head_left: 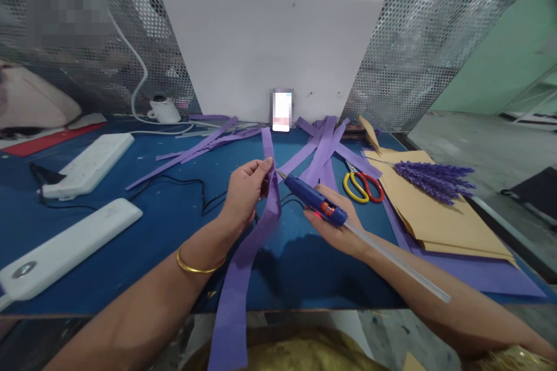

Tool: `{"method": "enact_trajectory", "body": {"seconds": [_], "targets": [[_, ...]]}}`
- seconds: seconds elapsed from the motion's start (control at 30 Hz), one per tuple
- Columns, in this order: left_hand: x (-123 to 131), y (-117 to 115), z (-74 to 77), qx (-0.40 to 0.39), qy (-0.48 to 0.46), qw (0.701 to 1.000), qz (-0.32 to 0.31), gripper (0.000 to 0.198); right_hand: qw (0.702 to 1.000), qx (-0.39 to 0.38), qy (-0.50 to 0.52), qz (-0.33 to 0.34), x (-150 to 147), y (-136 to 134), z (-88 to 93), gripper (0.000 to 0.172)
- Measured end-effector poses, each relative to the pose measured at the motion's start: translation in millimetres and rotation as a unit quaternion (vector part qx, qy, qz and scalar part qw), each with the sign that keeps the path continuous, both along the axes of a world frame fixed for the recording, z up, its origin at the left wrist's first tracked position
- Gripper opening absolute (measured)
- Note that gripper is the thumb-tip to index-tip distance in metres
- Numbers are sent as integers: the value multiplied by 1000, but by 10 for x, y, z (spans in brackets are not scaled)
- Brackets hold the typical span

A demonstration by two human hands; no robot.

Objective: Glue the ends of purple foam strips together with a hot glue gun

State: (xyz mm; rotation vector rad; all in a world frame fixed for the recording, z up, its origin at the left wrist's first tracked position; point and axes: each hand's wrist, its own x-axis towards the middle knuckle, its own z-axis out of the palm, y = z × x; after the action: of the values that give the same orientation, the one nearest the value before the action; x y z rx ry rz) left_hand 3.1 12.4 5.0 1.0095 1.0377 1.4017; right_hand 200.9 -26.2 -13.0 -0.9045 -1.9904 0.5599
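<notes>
A blue table (143, 243) is filling the view, with a white board (270, 46) leaning at its twelve o'clock edge. Sheets of brown paper (444, 226) are lying at three o'clock. A long purple strip (243, 266) is running from the table's middle down over the six o'clock edge; the left hand (248, 188) is pinching its upper part, thumb and fingers pressed together on it. Just at three o'clock of that hand, the right hand (337, 229) is gripping a blue glue gun (313, 199), fingers wrapped under its body, nozzle pointing toward the strip. Scissors (363, 185) are resting at two o'clock of the gun.
</notes>
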Motion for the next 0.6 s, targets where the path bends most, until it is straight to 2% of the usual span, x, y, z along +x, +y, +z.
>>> {"method": "enact_trajectory", "body": {"seconds": [0.6], "targets": [[17, -31, 6, 7, 20, 1000, -7, 41, 1000, -22, -11, 3, -2, 5, -20, 20]]}}
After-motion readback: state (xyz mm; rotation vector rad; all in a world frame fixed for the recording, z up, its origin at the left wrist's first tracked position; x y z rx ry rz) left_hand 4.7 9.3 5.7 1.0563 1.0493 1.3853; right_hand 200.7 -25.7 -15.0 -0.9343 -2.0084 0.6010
